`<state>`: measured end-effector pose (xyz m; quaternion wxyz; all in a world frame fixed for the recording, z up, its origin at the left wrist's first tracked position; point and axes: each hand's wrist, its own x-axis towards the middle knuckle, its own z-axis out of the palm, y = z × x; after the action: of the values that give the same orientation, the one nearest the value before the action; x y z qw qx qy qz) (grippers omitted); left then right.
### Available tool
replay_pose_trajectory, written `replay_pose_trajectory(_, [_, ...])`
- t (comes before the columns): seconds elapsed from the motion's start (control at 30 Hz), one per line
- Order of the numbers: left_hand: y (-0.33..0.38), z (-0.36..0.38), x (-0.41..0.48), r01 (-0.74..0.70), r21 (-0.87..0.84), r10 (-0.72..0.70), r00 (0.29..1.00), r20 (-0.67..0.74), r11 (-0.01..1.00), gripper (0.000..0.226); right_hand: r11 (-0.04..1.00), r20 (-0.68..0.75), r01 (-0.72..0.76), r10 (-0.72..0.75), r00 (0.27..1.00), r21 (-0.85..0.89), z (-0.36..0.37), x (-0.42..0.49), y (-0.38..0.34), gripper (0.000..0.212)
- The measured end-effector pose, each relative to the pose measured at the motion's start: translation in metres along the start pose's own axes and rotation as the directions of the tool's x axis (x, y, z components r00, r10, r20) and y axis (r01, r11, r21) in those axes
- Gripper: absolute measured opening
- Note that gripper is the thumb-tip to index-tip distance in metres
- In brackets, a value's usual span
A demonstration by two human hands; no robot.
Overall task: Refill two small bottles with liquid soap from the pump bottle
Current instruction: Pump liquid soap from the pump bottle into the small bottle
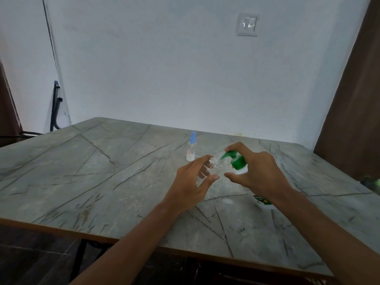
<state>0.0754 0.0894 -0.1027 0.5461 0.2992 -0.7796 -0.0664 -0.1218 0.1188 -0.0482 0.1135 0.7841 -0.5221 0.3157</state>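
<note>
Head view: the left hand [192,182] grips a clear small bottle [213,166], thumb and fingers curled round its body. It is tilted so that its open mouth meets the green nozzle of the pump bottle [238,162]. The right hand [259,171] arches over that pump, with the index finger curved on top of the head and the thumb bent just beside the neck. The wrist hides most of the pump bottle's green label [262,200] – its white writing is too blurred to read. Just behind the hands a second small bottle [191,151] stands upright with its blue cap on; its red-marked sticker is illegible. All rest on a veined grey table [102,171]. A switch plate [247,24] sits on the wall – a blurred green thing [373,182] lies at the right edge.
</note>
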Motion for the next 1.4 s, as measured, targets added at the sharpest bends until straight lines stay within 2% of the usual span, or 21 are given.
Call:
replay_pose_trajectory(0.17, [-0.0024, -0.0029, 0.0003, -0.02, 0.011, 0.02, 0.999, -0.027, 1.0, 0.045, 0.996, 0.03, 0.023, -0.02, 0.999, -0.084, -0.0007, -0.002, -0.0018, 0.074])
replay_pose_trajectory(0.53, [-0.0007, -0.0007, -0.0011, -0.068, -0.007, 0.068, 0.998, -0.004, 0.998, 0.042, 0.999, -0.008, -0.034, 0.034, 0.999, -0.04, 0.001, -0.0043, 0.0016, 0.065])
replay_pose_trajectory(0.67, [0.0005, -0.0003, -0.0013, -0.079, -0.007, 0.079, 0.997, 0.012, 0.997, 0.041, 1.0, -0.06, 0.001, -0.001, 0.998, -0.005, 0.0019, -0.0051, 0.0018, 0.059])
replay_pose_trajectory(0.9, [0.0006, -0.0014, -0.0005, -0.052, -0.015, 0.052, 0.999, -0.009, 0.999, 0.042, 0.995, -0.035, 0.023, -0.027, 0.999, -0.095, 0.002, -0.008, -0.0012, 0.077])
replay_pose_trajectory(1.3, [0.0031, -0.0017, -0.0011, -0.061, -0.017, 0.061, 0.998, 0.007, 0.998, 0.044, 1.0, -0.039, -0.012, 0.011, 0.999, -0.004, 0.0, -0.0041, -0.0024, 0.06])
replay_pose_trajectory(1.4, [0.0034, -0.0012, -0.0008, -0.064, -0.015, 0.064, 0.998, 0.002, 0.998, 0.043, 1.0, -0.047, -0.011, 0.01, 0.999, -0.016, -0.0006, -0.005, -0.0038, 0.063])
